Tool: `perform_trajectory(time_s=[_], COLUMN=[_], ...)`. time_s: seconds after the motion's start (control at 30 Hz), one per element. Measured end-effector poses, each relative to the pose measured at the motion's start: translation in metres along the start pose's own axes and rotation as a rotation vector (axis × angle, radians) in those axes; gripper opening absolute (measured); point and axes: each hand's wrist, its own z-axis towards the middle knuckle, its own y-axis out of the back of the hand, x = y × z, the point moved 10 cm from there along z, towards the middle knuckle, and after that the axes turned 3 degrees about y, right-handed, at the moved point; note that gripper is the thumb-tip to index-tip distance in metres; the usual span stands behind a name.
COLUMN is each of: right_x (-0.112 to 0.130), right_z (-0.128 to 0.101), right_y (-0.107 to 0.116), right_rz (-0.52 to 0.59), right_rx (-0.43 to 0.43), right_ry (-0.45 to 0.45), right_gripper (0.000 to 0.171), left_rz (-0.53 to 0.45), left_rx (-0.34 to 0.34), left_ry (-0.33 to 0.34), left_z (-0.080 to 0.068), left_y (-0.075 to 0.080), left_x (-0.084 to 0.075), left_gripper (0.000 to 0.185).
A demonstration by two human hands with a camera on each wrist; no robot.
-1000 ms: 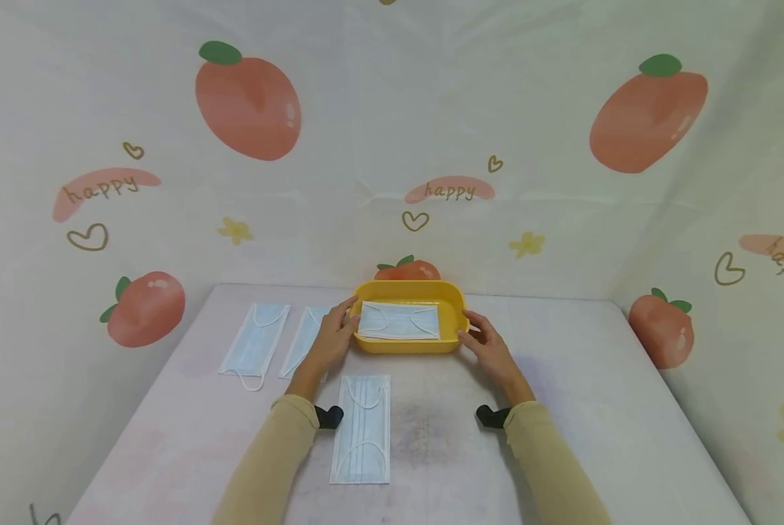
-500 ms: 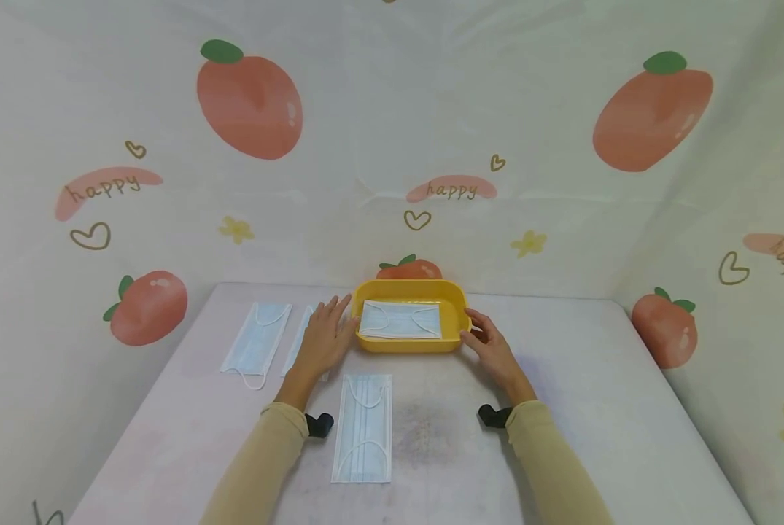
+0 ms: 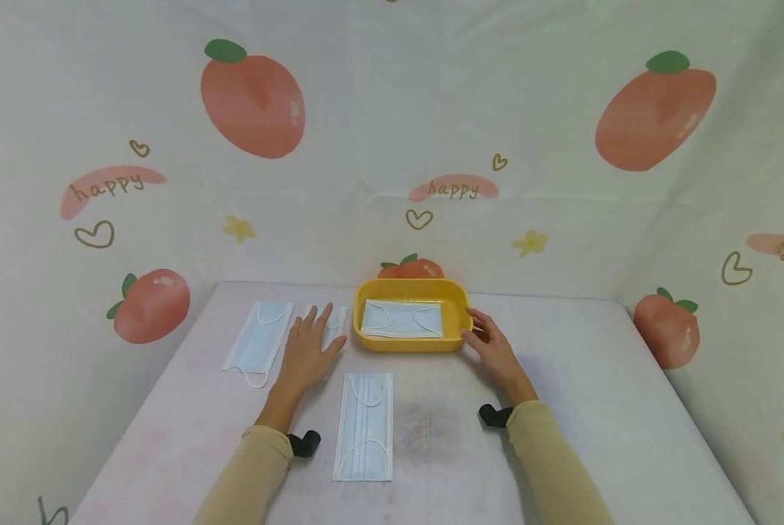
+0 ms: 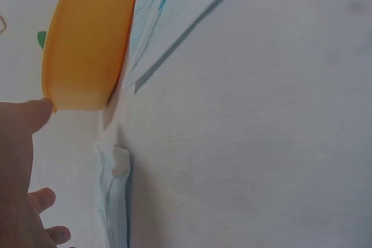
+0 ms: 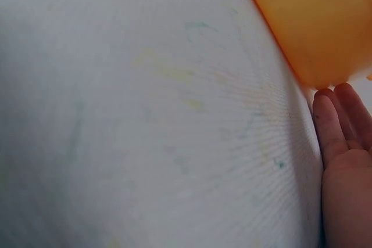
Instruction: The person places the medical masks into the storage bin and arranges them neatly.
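Resting flat-fingered, both hands: left hand (image 3: 308,348) on pale-blue mask (image 3: 329,329), right hand (image 3: 492,349) touching yellow tray (image 3: 457,306).

This looks like a small recording corner set up for the purpose, not a lived-in room. A cloth backdrop (image 3: 392,146) printed with peaches, hearts and the word "happy" closes the space from 9 o'clock over 12 to 3 o'clock. The table (image 3: 595,408) has a pale, stained cover, which meets the backdrop directly at 12 o'clock.
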Motion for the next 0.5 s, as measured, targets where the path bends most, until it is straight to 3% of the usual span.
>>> perform_trajectory(time_s=[0.3,0.5], right_x=[-0.003,-0.003], right_z=[0.002,0.002], right_y=[0.003,0.002], right_rz=[-0.02,-0.032], right_rx=[-0.025,-0.019], right_ry=[0.034,0.03], right_gripper=[0.059,0.059], left_rz=[-0.114,-0.135], left_rx=[-0.056,-0.079], left_ry=[0.022,0.061], left_z=[-0.022,-0.033], left_y=[0.009,0.014], left_x=[0.017,0.025], left_gripper=[0.082,0.086])
